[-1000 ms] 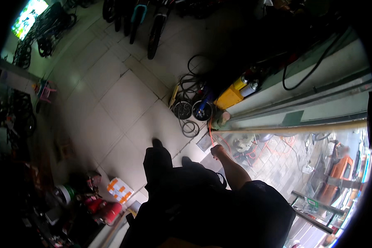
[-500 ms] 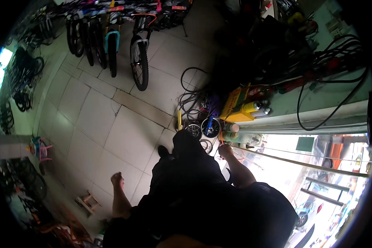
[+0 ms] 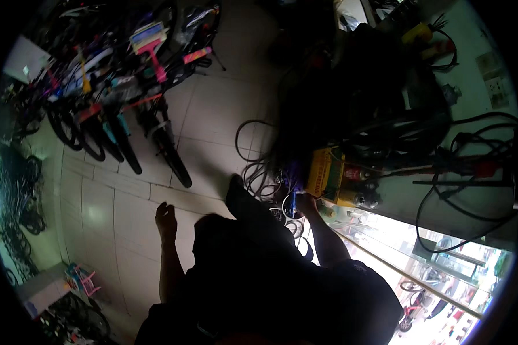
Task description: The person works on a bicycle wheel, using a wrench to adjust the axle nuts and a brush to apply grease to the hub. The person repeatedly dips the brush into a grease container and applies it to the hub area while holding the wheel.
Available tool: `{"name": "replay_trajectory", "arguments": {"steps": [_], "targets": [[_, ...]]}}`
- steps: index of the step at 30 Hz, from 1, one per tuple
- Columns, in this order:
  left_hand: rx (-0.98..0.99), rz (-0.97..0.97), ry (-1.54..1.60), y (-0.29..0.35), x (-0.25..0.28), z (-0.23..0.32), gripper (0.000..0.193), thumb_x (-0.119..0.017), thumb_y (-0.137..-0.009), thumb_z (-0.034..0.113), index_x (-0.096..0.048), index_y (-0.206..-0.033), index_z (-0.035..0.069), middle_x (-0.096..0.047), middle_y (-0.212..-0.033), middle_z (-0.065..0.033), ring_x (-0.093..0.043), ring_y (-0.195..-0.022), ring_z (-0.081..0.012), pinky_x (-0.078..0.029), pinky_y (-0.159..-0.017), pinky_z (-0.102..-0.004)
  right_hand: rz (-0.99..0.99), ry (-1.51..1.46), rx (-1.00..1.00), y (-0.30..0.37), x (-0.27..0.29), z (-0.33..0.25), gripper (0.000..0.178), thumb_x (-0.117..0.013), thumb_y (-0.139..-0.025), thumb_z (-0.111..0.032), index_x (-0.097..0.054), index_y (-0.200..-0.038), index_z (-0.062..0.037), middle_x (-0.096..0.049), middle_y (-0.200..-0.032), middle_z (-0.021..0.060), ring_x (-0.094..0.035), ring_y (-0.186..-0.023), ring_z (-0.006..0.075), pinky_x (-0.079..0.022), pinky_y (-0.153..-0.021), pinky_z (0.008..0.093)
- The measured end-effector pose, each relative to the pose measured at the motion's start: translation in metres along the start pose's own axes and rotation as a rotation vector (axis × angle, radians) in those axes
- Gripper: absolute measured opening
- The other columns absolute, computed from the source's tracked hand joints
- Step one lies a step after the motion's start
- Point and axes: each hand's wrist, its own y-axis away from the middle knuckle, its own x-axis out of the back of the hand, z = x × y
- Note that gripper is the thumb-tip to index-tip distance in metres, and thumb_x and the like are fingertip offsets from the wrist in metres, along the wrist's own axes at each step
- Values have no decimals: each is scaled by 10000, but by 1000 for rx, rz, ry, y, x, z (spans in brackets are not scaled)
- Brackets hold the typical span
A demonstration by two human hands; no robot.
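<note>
My left hand (image 3: 166,219) hangs out over the tiled floor, away from any object. Its fingers are loosely bent, with a gap between them and nothing visible inside. On the other side, my right hand (image 3: 307,203) reaches beside a bucket (image 3: 293,208) in which a blue-handled tool (image 3: 292,202) stands. A yellow box (image 3: 326,172) is just beyond that hand. Shadow hides the right fingers, so whether they hold or touch anything does not show.
Several parked bicycles (image 3: 170,155) line the far left. Coiled black hose (image 3: 256,172) lies on the floor ahead of my dark shoe (image 3: 236,181). Spray cans (image 3: 357,199) stand by the yellow box. A glass front runs along the right, and a pink stool (image 3: 85,280) stands lower left.
The view has turned and moved forward, bringing the bicycles nearer. One leg has stepped ahead. My left hand has risen and loosened; my right hand is nearer the bucket and yellow box.
</note>
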Motion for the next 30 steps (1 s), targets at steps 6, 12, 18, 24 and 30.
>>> {"name": "replay_trajectory", "arguments": {"steps": [6,12,18,24,30], "targets": [[-899,-318,-211,-109,-148,222,370,-683,-958,204,-604,-1255,-3,-710,-1074,-168,-710,-959,-325,-556,-847,-390,604,-431,-334,-177,324,-56,273,-607,-963,-283,-677,-1116,-69,-680,-964,289,-667,-896,488,-547,-692,537],[-571,-788,89,-187,-325,380,390,-702,-970,265,-620,-1244,1,-704,-946,-112,-673,-842,-179,-545,-751,-350,894,-186,-241,-280,518,-7,307,-640,-969,-251,-652,-1165,-15,-678,-999,264,-694,-919,389,-561,-775,498],[-73,-1109,63,-253,-508,465,491,-705,-961,319,-606,-1322,1,-639,-836,-68,-589,-708,-179,-471,-614,-391,445,193,-336,-373,537,54,319,-578,-988,-185,-610,-1242,5,-644,-1118,231,-653,-1025,390,-554,-852,479],[-49,-865,6,-267,-652,505,593,-809,-843,387,-673,-1222,-48,-737,-1022,-171,-710,-922,-250,-561,-792,-383,511,296,-351,-426,501,93,426,-550,-958,-152,-546,-1358,-6,-607,-1200,234,-595,-1117,409,-449,-1008,537],[146,-993,-83,-266,-760,523,688,-840,-798,410,-651,-1253,-70,-721,-1150,-222,-700,-1074,-308,-549,-904,-403,274,292,-481,-440,483,103,434,-616,-931,-206,-569,-1322,-24,-594,-1224,220,-581,-1141,398,-461,-990,546]]}}
